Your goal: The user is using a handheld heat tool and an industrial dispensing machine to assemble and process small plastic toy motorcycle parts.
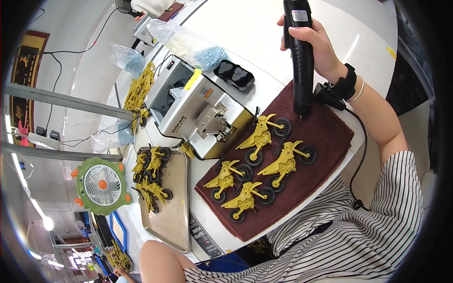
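My right hand (pixel 322 46) is wrapped round a black electric screwdriver (pixel 302 70), held upright with its bit pointing down over a dark red cloth (pixel 325 137). Several yellow toy motorcycles (pixel 284 161) with black wheels lie on that cloth. One toy motorcycle (pixel 257 137) lies close to the left of the screwdriver's tip, apart from it. Only part of my left arm (pixel 163 262) shows at the lower edge; its hand is out of view.
Left of the cloth stands a silver metal machine (pixel 203 113), resembling a screw feeder. A metal tray (pixel 172 217) holds more toy motorcycles. A black two-well tray (pixel 234 74), bagged blue pieces (pixel 211 57), yellow parts (pixel 139 87) and a green fan (pixel 102 185) are nearby. A black cable (pixel 362 155) hangs beside my right arm.
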`<action>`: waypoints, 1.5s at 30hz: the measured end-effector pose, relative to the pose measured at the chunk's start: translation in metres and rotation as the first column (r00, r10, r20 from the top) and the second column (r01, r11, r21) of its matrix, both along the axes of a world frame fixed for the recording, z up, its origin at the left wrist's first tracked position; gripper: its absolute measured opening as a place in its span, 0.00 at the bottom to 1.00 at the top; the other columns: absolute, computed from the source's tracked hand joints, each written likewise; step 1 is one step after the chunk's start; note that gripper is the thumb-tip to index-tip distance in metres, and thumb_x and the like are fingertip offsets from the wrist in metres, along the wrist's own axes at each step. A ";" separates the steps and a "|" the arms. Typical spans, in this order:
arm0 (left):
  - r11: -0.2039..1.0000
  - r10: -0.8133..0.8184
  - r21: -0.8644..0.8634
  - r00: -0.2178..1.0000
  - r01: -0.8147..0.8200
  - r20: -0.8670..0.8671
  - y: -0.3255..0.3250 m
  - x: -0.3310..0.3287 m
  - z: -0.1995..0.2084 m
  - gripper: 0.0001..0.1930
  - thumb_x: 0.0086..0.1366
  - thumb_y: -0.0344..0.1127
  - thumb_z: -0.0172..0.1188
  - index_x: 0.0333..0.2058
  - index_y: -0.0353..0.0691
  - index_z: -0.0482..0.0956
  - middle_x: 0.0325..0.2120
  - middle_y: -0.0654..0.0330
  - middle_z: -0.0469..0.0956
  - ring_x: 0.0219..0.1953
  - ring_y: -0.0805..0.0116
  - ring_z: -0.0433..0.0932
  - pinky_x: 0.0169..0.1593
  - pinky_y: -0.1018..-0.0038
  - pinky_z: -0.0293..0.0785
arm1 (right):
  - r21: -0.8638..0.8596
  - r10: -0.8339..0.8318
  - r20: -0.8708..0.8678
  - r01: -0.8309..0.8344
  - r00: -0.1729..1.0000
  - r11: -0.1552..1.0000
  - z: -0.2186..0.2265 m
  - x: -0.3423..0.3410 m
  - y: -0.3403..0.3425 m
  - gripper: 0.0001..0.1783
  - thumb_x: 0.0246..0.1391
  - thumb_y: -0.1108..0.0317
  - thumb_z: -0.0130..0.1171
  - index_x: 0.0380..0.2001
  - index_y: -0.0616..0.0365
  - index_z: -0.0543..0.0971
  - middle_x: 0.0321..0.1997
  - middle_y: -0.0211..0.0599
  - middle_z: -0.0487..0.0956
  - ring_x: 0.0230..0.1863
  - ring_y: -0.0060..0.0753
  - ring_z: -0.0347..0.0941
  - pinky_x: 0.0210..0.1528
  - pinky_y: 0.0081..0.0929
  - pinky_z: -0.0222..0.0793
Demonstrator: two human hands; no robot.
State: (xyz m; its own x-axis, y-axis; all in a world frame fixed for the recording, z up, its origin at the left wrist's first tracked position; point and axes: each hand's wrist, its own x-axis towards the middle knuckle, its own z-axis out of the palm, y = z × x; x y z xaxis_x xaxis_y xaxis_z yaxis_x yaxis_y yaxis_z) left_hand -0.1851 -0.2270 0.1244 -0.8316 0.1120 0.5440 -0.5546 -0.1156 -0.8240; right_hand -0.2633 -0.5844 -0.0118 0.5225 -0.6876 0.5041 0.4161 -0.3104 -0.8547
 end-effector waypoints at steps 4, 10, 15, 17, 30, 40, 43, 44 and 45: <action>1.000 0.002 -0.006 1.000 -0.002 0.006 -0.001 0.000 0.000 0.13 0.68 0.47 0.44 0.35 0.47 0.73 0.30 0.68 0.72 0.38 0.70 0.71 0.46 0.72 0.65 | 0.004 0.007 -0.001 -0.007 1.000 1.000 0.001 0.001 0.000 0.24 0.50 0.53 0.55 0.44 0.60 0.74 0.28 0.35 0.77 0.31 0.25 0.76 0.39 0.23 0.71; 1.000 -0.001 -0.015 1.000 0.001 0.017 -0.001 -0.001 -0.001 0.14 0.69 0.47 0.43 0.34 0.48 0.73 0.29 0.69 0.72 0.37 0.71 0.71 0.46 0.73 0.64 | 0.052 0.043 -0.007 -0.043 0.999 0.998 -0.001 0.002 0.002 0.22 0.50 0.58 0.61 0.43 0.62 0.74 0.33 0.34 0.75 0.32 0.25 0.77 0.38 0.22 0.75; 1.000 -0.011 -0.011 1.000 0.011 0.022 -0.002 -0.002 0.001 0.14 0.69 0.48 0.42 0.33 0.48 0.73 0.28 0.70 0.71 0.36 0.71 0.71 0.45 0.73 0.64 | 0.156 0.100 -0.076 -0.087 0.992 0.984 0.003 0.005 0.010 0.32 0.55 0.55 0.56 0.57 0.63 0.63 0.36 0.39 0.78 0.25 0.23 0.77 0.28 0.19 0.77; 1.000 -0.012 -0.018 1.000 0.013 0.023 0.001 -0.005 0.001 0.15 0.69 0.48 0.41 0.33 0.48 0.73 0.28 0.70 0.71 0.36 0.71 0.71 0.45 0.73 0.64 | 0.162 0.083 -0.088 -0.068 0.993 0.984 0.002 0.006 0.009 0.30 0.56 0.56 0.56 0.56 0.62 0.63 0.35 0.39 0.78 0.24 0.24 0.77 0.27 0.19 0.76; 0.983 -0.181 0.032 0.983 0.180 0.027 -0.033 0.011 0.000 0.17 0.70 0.50 0.39 0.31 0.49 0.72 0.26 0.72 0.70 0.34 0.73 0.71 0.44 0.75 0.64 | 0.383 0.459 -0.445 -0.299 0.769 0.874 0.006 0.000 0.021 0.27 0.52 0.58 0.62 0.46 0.64 0.64 0.33 0.36 0.75 0.23 0.25 0.75 0.21 0.21 0.74; 0.318 0.782 0.861 0.404 0.396 -0.475 -0.145 0.183 -0.035 0.24 0.65 0.38 0.45 0.58 0.37 0.68 0.59 0.45 0.66 0.63 0.48 0.61 0.65 0.61 0.52 | -0.219 -0.056 -0.894 -0.324 0.444 0.920 0.007 -0.002 0.012 0.36 0.47 0.42 0.60 0.43 0.68 0.69 0.25 0.49 0.76 0.25 0.42 0.75 0.29 0.32 0.71; 0.220 0.904 0.928 0.295 0.302 -0.310 -0.152 0.216 -0.054 0.25 0.68 0.42 0.41 0.60 0.37 0.65 0.60 0.45 0.65 0.65 0.50 0.58 0.66 0.66 0.50 | -0.359 -0.185 -0.883 -0.367 0.431 0.858 0.012 -0.003 0.017 0.40 0.48 0.41 0.59 0.50 0.69 0.69 0.20 0.48 0.77 0.27 0.47 0.78 0.32 0.37 0.72; 0.221 0.901 0.926 0.299 0.307 -0.314 -0.157 0.215 -0.056 0.25 0.68 0.42 0.41 0.60 0.37 0.65 0.60 0.45 0.65 0.65 0.50 0.58 0.66 0.66 0.50 | -0.360 -0.190 -0.884 -0.363 0.427 0.860 0.009 -0.005 0.016 0.40 0.48 0.41 0.59 0.50 0.69 0.69 0.20 0.48 0.77 0.27 0.47 0.78 0.32 0.37 0.72; 0.220 0.876 0.871 0.305 0.439 -0.374 -0.160 0.214 -0.058 0.24 0.69 0.42 0.40 0.60 0.37 0.65 0.59 0.46 0.65 0.65 0.50 0.59 0.66 0.66 0.50 | -0.385 -0.220 -0.880 -0.360 0.421 0.850 0.005 -0.006 0.014 0.39 0.49 0.41 0.59 0.49 0.68 0.69 0.20 0.48 0.78 0.28 0.48 0.78 0.33 0.38 0.72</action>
State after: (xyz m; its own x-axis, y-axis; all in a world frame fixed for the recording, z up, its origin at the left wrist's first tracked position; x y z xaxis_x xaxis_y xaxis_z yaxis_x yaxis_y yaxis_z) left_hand 0.0288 -0.3873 0.0668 0.2557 -0.9375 0.2362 -0.9162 -0.1570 0.3686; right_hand -0.2691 -0.5707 -0.0065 0.8872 -0.4582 -0.0543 -0.4246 -0.7646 -0.4849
